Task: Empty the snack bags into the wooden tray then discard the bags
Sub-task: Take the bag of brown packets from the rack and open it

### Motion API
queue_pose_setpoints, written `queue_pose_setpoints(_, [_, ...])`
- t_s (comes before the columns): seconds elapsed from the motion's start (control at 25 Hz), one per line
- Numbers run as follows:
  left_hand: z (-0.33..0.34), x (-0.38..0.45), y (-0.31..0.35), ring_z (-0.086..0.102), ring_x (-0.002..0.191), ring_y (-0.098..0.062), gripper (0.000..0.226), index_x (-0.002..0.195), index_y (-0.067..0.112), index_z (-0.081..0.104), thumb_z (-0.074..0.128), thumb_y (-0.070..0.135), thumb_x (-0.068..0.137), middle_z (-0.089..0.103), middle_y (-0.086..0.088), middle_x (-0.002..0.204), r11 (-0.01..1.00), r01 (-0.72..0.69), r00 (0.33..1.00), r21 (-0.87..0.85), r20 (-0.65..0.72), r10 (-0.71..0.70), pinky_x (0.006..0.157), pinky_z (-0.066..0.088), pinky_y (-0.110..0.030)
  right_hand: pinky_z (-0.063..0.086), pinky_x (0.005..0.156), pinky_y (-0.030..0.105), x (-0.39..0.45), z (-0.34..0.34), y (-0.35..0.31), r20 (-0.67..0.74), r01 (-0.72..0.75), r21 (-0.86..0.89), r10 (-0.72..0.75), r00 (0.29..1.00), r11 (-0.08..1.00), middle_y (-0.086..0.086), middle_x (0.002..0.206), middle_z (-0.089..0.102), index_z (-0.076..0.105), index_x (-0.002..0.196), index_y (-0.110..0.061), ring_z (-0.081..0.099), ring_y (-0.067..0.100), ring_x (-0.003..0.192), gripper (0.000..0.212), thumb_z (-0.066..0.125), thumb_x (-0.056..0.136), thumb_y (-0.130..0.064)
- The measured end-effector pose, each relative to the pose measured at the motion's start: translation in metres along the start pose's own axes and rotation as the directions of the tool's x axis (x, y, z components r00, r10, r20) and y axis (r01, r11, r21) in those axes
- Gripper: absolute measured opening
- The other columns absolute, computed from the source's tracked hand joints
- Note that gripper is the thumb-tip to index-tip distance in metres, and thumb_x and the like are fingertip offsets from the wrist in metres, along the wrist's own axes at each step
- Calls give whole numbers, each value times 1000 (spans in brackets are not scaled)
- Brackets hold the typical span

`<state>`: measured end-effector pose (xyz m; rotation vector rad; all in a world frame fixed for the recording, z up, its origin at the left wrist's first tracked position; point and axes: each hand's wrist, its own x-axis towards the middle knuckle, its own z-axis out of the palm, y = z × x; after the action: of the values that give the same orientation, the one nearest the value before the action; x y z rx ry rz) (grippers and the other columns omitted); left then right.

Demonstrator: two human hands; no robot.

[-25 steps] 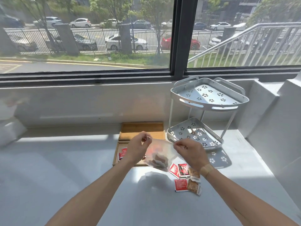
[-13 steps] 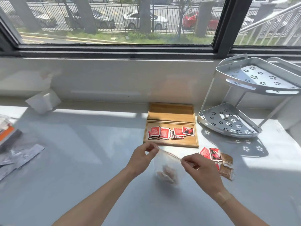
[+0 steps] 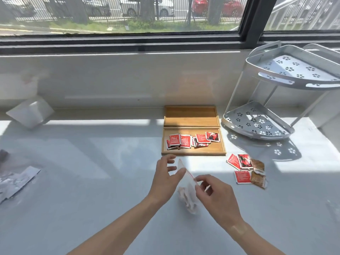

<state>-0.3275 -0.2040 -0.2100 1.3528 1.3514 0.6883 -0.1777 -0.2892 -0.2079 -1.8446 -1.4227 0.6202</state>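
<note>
A clear zip snack bag (image 3: 189,192) with a red seal line hangs just above the table, brownish snacks bunched at its bottom. My right hand (image 3: 217,197) pinches its top edge. My left hand (image 3: 166,174) is right beside the bag's other top corner, fingers spread, thumb close to the plastic. Beyond my hands lies the wooden tray (image 3: 193,151); its near section holds several red packets (image 3: 193,140), its far section (image 3: 191,115) is bare. More red and brown packets (image 3: 245,169) lie loose on the table to the tray's right.
A white two-tier perforated corner rack (image 3: 257,124) stands at the back right. Flattened clear bags (image 3: 16,179) lie at the left edge. A white box (image 3: 30,112) leans against the wall at the back left. The window ledge runs along the back.
My head tilted down and left. The bag came lower and nearer to me. My left fingers, which pinched the bag's top, have spread apart; my right hand keeps its pinch.
</note>
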Motion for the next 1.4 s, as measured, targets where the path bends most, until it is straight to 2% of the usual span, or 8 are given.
queue_pose_setpoints(0.08, [-5,-9,4,63,93,-9,24,103,24,53,68,34,88,58,7,103,995,93,996,-35,10,-93,76,58,-28,52,54,24,0,9,-4,-75,81,-119,-90,993,990,-13,66,64,72,91,-25,58,7,52,18,75,77,-14])
queue_pose_setpoints(0.2, [-13,-18,11,69,80,-15,32,91,13,64,64,44,89,70,-2,85,959,279,938,-58,231,-259,67,60,-30,49,42,25,-1,23,-7,-75,230,-224,-252,965,947,-11,68,63,70,92,-24,58,6,50,19,73,74,-17])
queue_pose_setpoints(0.32, [-25,-19,12,70,77,-15,20,82,14,66,59,29,92,74,-4,83,956,292,931,-34,238,-276,60,55,-26,49,42,22,-6,34,-14,-17,246,-191,-254,967,950,-15,71,63,69,93,-31,58,1,50,16,69,77,-35])
queue_pose_setpoints(0.48, [-40,-17,11,66,67,-11,15,79,11,70,59,16,88,72,-1,75,951,308,923,31,233,-307,52,51,-23,53,57,22,-6,30,-25,99,-1,16,-1,995,1000,-18,76,68,69,92,-36,66,2,63,23,62,81,-54])
queue_pose_setpoints(0.64, [-41,-18,12,64,62,-8,14,76,13,70,62,19,85,72,1,70,957,271,922,106,258,-289,51,49,-23,58,60,33,9,21,-34,294,-276,211,209,933,938,-10,78,73,72,88,-31,70,11,63,10,69,84,-39])
queue_pose_setpoints(0.76, [-36,-20,12,62,60,-8,20,72,14,66,65,27,86,69,5,64,969,213,933,126,267,-240,52,47,-23,56,55,36,19,13,-40,390,-451,292,325,861,843,1,76,75,74,83,-19,74,21,62,15,65,89,-29])
queue_pose_setpoints(1.04, [-31,-17,10,60,60,-8,17,72,16,65,66,22,88,67,5,64,978,103,914,181,370,-165,54,49,-23,55,57,30,37,-2,-42,551,-561,230,369,749,795,10,78,78,70,85,-3,76,30,70,25,66,89,-27])
queue_pose_setpoints(1.4, [-33,-16,4,63,61,-14,20,73,12,68,67,18,91,70,-4,69,981,194,904,13,386,-184,56,51,-23,55,56,27,34,-6,-38,572,-562,294,328,751,773,11,83,77,76,87,-7,75,25,75,17,67,89,-21])
